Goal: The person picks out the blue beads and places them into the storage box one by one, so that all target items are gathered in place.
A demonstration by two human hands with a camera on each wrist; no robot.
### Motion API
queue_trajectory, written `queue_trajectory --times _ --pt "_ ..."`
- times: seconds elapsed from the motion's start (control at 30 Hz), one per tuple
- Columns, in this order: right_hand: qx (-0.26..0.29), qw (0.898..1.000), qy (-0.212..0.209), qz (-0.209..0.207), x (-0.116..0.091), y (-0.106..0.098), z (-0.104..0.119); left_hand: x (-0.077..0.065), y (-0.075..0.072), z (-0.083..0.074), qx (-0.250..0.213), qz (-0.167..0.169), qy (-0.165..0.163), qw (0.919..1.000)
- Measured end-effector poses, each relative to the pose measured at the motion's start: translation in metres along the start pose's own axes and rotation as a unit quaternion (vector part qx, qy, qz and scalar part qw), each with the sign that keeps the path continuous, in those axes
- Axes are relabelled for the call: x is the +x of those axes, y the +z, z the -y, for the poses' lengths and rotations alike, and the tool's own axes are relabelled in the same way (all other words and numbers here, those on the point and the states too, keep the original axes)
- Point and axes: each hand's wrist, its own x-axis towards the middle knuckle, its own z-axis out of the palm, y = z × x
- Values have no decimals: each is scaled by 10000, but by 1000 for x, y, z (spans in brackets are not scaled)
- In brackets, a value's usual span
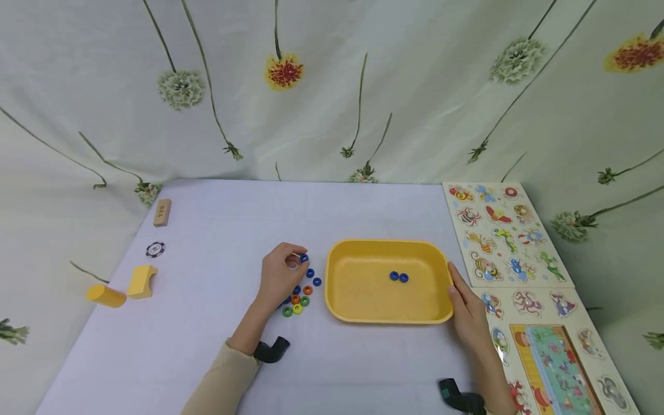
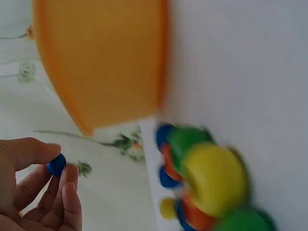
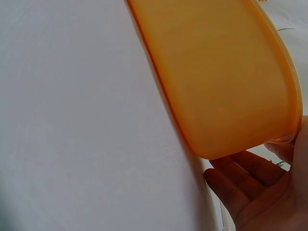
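Observation:
My left hand [image 1: 277, 279] pinches a small blue ring [image 1: 304, 257] between thumb and fingertips, raised above the loose rings. In the left wrist view the same blue ring [image 2: 57, 164] shows between the fingertips. Below and beside that hand lie several small rings in blue, orange, green and yellow, among them an orange ring [image 1: 308, 290]; the hand hides part of the group. A yellow tray [image 1: 363, 300] stands to their right with two blue rings [image 1: 403, 278] side by side inside. My right hand [image 1: 469, 314] holds the tray's right end, fingers against its outer wall [image 3: 226, 130].
Sticker sheets [image 1: 495, 236] cover the table's right side, close beyond the tray. At the left are a yellow cylinder [image 1: 106, 296], a yellow block with a curved notch [image 1: 140, 282], a poker chip [image 1: 155, 249] and a wooden block [image 1: 162, 212]. A flowered cloth [image 1: 321, 127] hangs behind.

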Motion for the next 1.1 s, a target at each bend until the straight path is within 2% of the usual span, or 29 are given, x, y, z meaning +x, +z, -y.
queue_trajectory --times 0.13,0.23,0.3,0.37,0.47,0.53,0.7,0.87,0.97,1.1 --pt "25 10000 34 -25 -1 -2 12 13 2 -36 -861 372 394 9948" --pt "22 10000 12 -19 0 -2 12 21 22 -63 -1135 1069 438 9868" --pt "23 10000 -9 -25 2 0 7 24 40 -76 -1047 1608 323 9809" --pt "45 10000 -21 -6 3 2 2 27 60 -83 -763 2168 146 9731" --pt "31 10000 -8 24 3 4 0 31 83 -84 -254 2688 -116 9628" --pt "-7 10000 32 69 3 4 0 33 94 -83 65 2893 -162 9571" --pt "-67 9998 158 93 1 1 3 34 109 -85 428 3145 28 9483" --pt "-9 9999 73 79 1 -1 5 33 114 -91 329 3228 127 9458" --pt "13 10000 4 59 1 -1 4 29 111 -93 353 3095 175 9501" --pt "-10 10000 -22 -1 -1 -1 2 19 96 -97 169 2656 387 9631"
